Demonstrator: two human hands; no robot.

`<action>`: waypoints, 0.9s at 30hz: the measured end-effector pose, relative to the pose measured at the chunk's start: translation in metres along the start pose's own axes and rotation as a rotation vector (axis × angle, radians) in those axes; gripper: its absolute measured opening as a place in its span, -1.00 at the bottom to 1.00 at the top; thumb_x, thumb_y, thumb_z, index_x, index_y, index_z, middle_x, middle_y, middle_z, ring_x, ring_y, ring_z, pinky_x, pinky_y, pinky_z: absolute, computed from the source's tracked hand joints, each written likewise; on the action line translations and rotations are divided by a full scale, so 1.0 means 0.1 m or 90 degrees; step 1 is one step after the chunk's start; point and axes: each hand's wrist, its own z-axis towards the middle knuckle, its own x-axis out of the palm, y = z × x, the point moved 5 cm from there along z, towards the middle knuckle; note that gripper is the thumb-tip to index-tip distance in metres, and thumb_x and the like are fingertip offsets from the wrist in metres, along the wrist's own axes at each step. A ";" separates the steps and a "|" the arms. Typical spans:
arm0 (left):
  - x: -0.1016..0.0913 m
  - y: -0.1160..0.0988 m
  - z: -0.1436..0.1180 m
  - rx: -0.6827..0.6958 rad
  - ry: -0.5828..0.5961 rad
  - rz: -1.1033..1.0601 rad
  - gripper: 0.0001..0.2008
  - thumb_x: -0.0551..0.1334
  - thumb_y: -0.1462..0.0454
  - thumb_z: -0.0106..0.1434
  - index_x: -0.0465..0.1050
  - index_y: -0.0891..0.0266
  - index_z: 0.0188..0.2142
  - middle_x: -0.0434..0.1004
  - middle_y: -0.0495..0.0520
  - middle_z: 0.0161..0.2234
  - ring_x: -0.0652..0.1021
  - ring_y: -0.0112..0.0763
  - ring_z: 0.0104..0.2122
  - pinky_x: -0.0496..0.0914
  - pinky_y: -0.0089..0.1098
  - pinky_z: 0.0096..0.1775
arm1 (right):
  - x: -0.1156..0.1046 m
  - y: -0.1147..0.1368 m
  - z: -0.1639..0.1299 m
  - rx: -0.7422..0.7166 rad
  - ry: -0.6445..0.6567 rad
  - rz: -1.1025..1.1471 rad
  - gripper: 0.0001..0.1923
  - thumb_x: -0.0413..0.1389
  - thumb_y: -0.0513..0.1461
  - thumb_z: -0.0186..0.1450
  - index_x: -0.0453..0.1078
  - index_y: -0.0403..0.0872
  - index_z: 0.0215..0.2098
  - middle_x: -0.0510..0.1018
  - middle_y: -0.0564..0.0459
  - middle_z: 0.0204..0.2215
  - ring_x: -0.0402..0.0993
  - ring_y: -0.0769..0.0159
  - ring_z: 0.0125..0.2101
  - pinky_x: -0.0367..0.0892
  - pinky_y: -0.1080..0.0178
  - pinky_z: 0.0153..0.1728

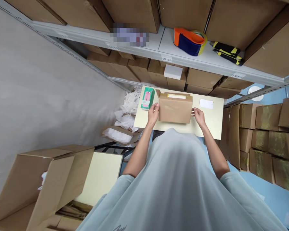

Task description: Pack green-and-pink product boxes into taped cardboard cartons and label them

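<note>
1. Grey wall (33, 83) fills 9 to 11 o'clock, evenly lit.
2. White metal shelf (159, 45) runs across 12 o'clock w/ brown cartons (130, 12) above & below; tape dispenser (190, 41) on it at 1 o'clock.
3. Blue floor (274, 195) at 4 o'clock; stacked boxes (265, 138) at 3.
4. Open carton (45, 186) at 8 o'clock.

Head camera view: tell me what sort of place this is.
Probably a warehouse packing station. Metal shelving is stacked with cardboard cartons, a tape dispenser sits on the shelf, and both hands, left hand and right hand, grip a small cardboard box on a small table.
</note>
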 end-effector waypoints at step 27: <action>0.14 -0.73 -0.62 0.239 0.145 0.276 -0.73 0.20 0.07 0.59 0.60 0.10 -0.17 0.67 0.23 -0.07 0.59 0.05 0.16 0.31 0.12 0.46 | 0.54 0.88 0.22 -0.354 0.136 -0.389 -0.62 0.09 -0.13 0.59 0.64 -0.07 0.20 0.60 -0.22 0.33 0.44 -0.20 0.27 0.38 -0.31 0.41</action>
